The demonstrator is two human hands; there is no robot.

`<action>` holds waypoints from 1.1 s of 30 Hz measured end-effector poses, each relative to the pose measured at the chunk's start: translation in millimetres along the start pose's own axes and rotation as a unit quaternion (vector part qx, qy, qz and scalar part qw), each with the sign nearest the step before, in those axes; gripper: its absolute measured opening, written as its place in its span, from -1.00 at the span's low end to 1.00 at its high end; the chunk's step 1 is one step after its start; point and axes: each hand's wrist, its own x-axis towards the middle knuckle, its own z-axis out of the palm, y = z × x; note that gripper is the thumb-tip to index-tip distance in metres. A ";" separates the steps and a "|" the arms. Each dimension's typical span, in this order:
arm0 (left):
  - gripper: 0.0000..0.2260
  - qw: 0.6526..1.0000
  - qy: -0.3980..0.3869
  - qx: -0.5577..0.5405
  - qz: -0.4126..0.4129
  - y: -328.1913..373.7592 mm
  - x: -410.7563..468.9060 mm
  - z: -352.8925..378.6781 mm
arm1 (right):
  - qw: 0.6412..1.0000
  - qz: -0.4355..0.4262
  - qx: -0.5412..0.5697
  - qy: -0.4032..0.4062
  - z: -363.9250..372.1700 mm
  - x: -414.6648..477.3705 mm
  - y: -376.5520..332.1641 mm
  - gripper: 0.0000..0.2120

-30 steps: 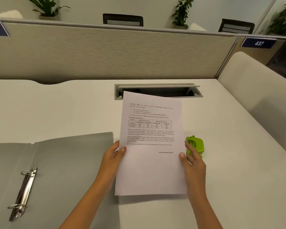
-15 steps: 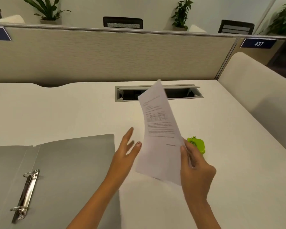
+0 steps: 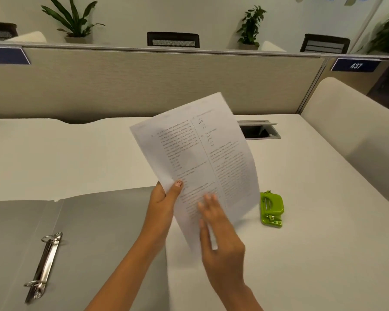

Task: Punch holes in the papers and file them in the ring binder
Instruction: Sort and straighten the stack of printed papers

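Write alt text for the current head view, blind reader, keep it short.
A person's left hand holds a printed paper tilted above a white desk, while the blurred right hand is open in front of the sheet. An open grey ring binder lies to the left; a green hole punch sits to the right.

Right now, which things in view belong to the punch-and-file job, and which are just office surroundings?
Part of the job:
- paper, pinched in the left hand; the right hand is blurred in front of it
- green hole punch, on the desk
- open grey ring binder, rings empty

Just surroundings:
- cable hatch
- partition
- potted plants
- chairs
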 end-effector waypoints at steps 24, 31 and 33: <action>-0.39 0.995 -0.070 0.004 -0.066 -7.3 16.7 -53.6 | 0.887 0.402 0.227 0.026 -50.9 35.0 53.0 -0.81; -0.63 0.993 -0.065 0.001 -0.094 -19.4 9.0 -53.7 | 0.869 0.430 0.241 0.052 -48.7 24.9 48.8 -0.77; -0.68 0.992 -0.069 0.012 -0.105 -20.6 8.8 -53.3 | 0.873 0.427 0.231 0.049 -48.8 23.1 47.7 -0.77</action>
